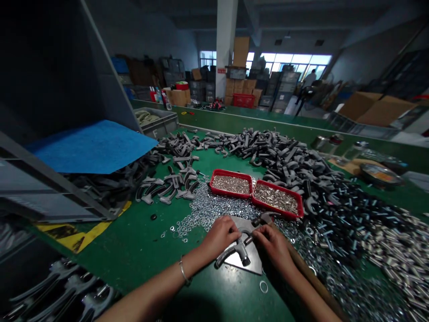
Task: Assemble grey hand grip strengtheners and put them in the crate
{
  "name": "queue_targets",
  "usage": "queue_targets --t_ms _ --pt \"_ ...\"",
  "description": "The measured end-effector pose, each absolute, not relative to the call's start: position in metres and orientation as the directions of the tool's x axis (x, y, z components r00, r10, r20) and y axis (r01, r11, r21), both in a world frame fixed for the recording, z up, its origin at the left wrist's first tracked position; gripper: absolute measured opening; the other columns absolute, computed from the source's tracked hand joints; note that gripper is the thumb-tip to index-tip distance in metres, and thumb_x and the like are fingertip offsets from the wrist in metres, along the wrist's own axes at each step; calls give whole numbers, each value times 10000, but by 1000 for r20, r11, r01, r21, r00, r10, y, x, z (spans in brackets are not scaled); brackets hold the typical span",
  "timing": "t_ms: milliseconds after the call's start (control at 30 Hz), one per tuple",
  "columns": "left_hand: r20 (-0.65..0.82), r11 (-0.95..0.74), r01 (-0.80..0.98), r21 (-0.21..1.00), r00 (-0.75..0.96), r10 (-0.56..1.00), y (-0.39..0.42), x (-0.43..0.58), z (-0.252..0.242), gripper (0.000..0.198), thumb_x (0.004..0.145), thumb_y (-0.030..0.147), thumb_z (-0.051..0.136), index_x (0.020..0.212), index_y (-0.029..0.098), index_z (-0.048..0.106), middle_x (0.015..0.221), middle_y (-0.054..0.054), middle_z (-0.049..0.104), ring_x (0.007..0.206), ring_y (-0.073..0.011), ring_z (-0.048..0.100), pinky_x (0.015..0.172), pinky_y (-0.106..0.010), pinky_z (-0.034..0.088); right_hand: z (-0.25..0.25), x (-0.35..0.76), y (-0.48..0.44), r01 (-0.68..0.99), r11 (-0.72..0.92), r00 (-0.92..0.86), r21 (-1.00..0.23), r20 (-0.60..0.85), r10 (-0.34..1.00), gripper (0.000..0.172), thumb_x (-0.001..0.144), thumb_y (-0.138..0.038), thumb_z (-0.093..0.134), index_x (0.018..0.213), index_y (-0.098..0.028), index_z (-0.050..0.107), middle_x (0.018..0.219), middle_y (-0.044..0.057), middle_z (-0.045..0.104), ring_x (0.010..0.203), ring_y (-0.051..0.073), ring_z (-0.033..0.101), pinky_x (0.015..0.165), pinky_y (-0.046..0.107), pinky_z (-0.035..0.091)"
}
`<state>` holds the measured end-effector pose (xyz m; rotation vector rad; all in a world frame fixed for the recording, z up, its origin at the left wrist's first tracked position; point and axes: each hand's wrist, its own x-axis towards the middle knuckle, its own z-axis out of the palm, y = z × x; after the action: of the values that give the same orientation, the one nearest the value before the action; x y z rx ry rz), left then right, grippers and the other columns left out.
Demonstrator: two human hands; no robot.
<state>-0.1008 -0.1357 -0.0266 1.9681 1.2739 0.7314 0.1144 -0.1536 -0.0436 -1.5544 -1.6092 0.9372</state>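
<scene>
On a grey metal plate [256, 264], near the table's front, lies a grey metal handle [239, 249] with a curved black-edged lever. My left hand [219, 237] grips this handle from the left, thumb and fingers closed. A short ribbed screw or spring [248, 240] sticks out of the handle's right side. My right hand [273, 246] pinches at its outer end; the fingertips hide what exactly is between them. Just behind my right hand lies a hammer [296, 255], its wooden shaft running under my forearm. A loose flat washer [263, 286] rests in front of the plate.
Two red trays [231, 194] of small metal pins stand beyond a spread of nuts [201, 205]. Heaps of grey handles [284, 152] lie behind. Black parts with bolts [345, 210] and metal sleeves [398, 246] cover the right. A grey crate [67, 192] stands left.
</scene>
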Motion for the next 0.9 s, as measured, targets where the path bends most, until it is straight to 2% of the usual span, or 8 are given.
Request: queue_targets --t_ms 167,300,467,567,633,700,800,900 --pt "114 -370 658 656 398 910 -136 -95 -33 119 879 219 644 768 178 634 899 -36 634 947 -218 561 862 -344 425 -45 113 -159 621 125 -121 -773 63 991 256 950 -377 483 768 -215 560 766 44 632 752 226 595 731 346 474" --pt "134 -413 705 577 418 899 -140 -94 -34 135 902 244 644 789 173 623 905 -41 629 955 -223 555 873 -357 423 -43 109 -164 716 225 -225 -661 87 970 196 945 -316 476 849 -197 599 947 115 637 930 294 586 862 430 451" --pt "174 -583 726 365 562 809 -140 -97 -34 131 940 270 610 870 163 637 953 -59 628 972 -239 551 887 -382 421 -34 125 -163 770 304 -324 -561 67 944 171 948 -287 512 1018 -184 629 1049 130 650 1008 302 590 915 438 461" --pt "166 -642 700 313 625 763 -133 -98 -34 166 957 290 587 869 160 641 941 -56 629 935 -224 563 839 -348 433 -27 151 -169 908 293 -264 -300 136 955 297 952 -299 510 1199 -144 570 1134 173 630 1045 333 564 916 471 466" --pt "164 -716 645 269 702 693 -130 -99 -33 198 985 267 531 875 160 655 931 -61 640 913 -219 572 824 -345 433 -25 168 -173 970 235 -226 -62 128 966 246 947 -327 509 1071 -137 603 997 176 649 929 351 568 816 488 488" --pt "154 -790 567 231 781 606 -130 -100 -32 256 1012 229 459 898 166 680 930 -68 662 909 -221 587 845 -361 431 -26 182 -176 975 219 -221 42 53 974 183 931 -335 519 870 -178 593 832 150 648 822 346 562 729 477 489" --pt "134 -816 527 237 814 565 -142 -106 -30 257 1011 309 482 1075 175 691 1113 -102 688 1063 -267 590 973 -423 405 -27 191 -176 973 219 -214 -78 57 975 184 936 -343 479 808 -218 522 817 134 643 827 331 575 729 459 488" --pt "93 -759 589 277 769 632 -159 -115 -28 510 958 419 572 1409 191 507 1464 -124 515 1320 -343 455 1108 -501 306 -22 190 -183 896 183 -165 -405 80 983 178 953 -385 423 977 -225 498 918 117 659 826 287 622 744 422 510"
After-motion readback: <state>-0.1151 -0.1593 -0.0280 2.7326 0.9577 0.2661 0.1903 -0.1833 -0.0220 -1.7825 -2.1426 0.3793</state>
